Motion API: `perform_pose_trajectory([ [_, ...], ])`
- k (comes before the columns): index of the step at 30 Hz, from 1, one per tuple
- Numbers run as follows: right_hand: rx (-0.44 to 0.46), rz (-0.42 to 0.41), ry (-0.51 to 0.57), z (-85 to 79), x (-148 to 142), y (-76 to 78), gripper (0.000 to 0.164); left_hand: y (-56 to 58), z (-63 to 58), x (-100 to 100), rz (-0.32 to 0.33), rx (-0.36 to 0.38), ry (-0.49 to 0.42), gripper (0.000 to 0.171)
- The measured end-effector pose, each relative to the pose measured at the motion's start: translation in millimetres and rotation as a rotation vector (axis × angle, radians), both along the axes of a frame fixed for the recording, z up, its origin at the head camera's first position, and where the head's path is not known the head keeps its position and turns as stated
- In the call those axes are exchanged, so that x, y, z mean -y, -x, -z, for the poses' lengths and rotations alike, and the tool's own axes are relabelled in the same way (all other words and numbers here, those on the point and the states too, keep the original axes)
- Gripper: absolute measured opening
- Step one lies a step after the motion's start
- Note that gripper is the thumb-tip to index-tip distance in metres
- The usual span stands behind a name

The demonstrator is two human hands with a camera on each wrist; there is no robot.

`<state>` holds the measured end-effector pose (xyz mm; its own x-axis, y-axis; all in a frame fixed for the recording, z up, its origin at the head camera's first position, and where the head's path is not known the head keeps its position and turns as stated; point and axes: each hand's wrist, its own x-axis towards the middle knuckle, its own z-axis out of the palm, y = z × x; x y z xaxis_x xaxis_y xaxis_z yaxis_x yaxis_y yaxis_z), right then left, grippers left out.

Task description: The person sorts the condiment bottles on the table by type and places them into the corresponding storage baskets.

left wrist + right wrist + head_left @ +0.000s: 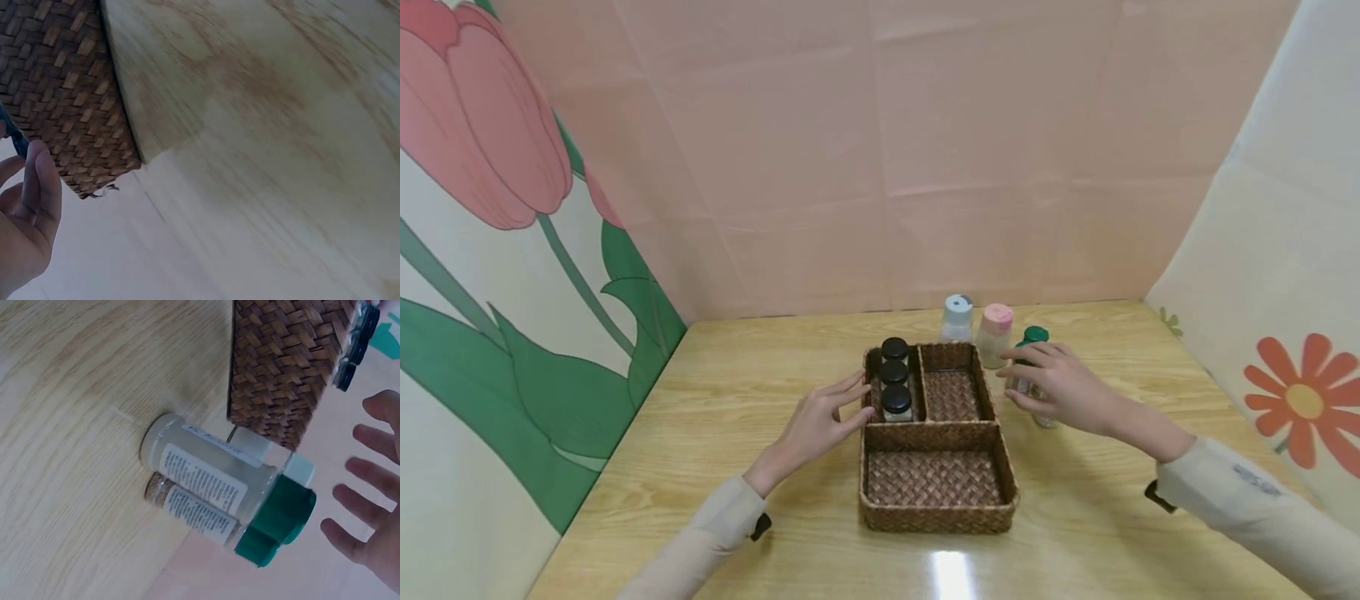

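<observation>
Partly, the right hand (1057,385) hides green-capped jars (215,472) from head view.

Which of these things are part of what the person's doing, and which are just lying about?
Seemingly in the job:
left hand, at the basket
right hand, near the green-lidded jars
black-lidded jars, in the basket

Apparently just there:
blue-lidded jar
pink-lidded jar (both untouched; may belong too)
flower pictures

right fingers (373,477) spread; two green-capped jars (206,467) side by side; woven basket (278,369) near; black lids (358,349) beyond it
</observation>
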<state>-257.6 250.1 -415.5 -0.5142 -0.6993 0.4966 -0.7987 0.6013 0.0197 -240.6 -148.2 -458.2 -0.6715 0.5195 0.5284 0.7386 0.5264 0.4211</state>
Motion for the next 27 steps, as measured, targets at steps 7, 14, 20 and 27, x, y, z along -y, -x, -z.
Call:
perform_pose_trajectory([
  [7, 0.011, 0.062, -0.015, 2.8, -19.3, 3.3, 0.048, 4.2, 5.8, 2.9, -0.013, 0.059, 0.030, 0.045],
  [14, -0.004, 0.088, 0.010, 7.9, -38.1, 4.8, 0.049, 6.8, 9.2, 3.8, -0.014, 0.105, 0.042, 0.043],
  [20, 0.009, 0.106, 0.028, 12.6, -46.6, 5.0, 0.043, 8.9, 12.2, 3.7, -0.024, 0.136, 0.061, 0.045],
  [27, 0.076, 0.135, 0.039, 19.0, -55.3, 4.1, 0.038, 7.3, 14.3, 3.6, -0.001, 0.130, 0.050, 0.045],
])
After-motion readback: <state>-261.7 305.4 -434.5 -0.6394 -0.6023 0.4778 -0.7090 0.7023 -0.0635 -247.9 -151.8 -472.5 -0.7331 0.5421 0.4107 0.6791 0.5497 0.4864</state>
